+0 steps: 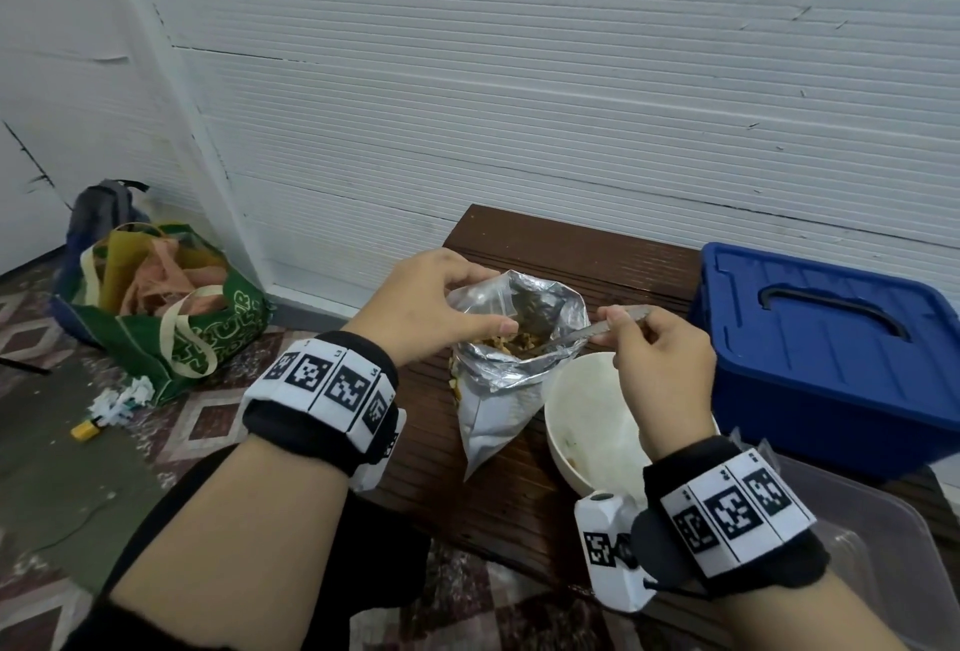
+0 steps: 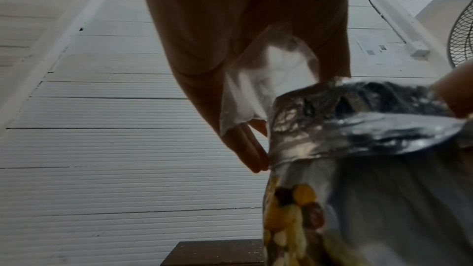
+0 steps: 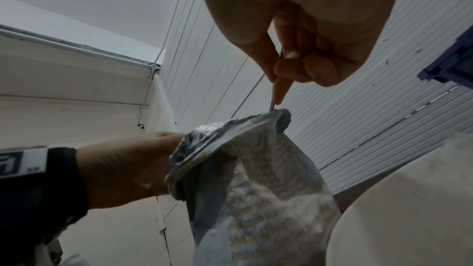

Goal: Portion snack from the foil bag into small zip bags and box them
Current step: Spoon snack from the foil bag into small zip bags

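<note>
Foil bag (image 1: pixel 511 354) open, seemingly part-full.

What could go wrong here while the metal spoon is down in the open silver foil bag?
1. The silver foil snack bag stands held only at its rim by the left hand; a push from the metal spoon in the right hand might tip it.
2. The small clear zip bag looks barely open, so snack could spill onto the brown table.
</note>
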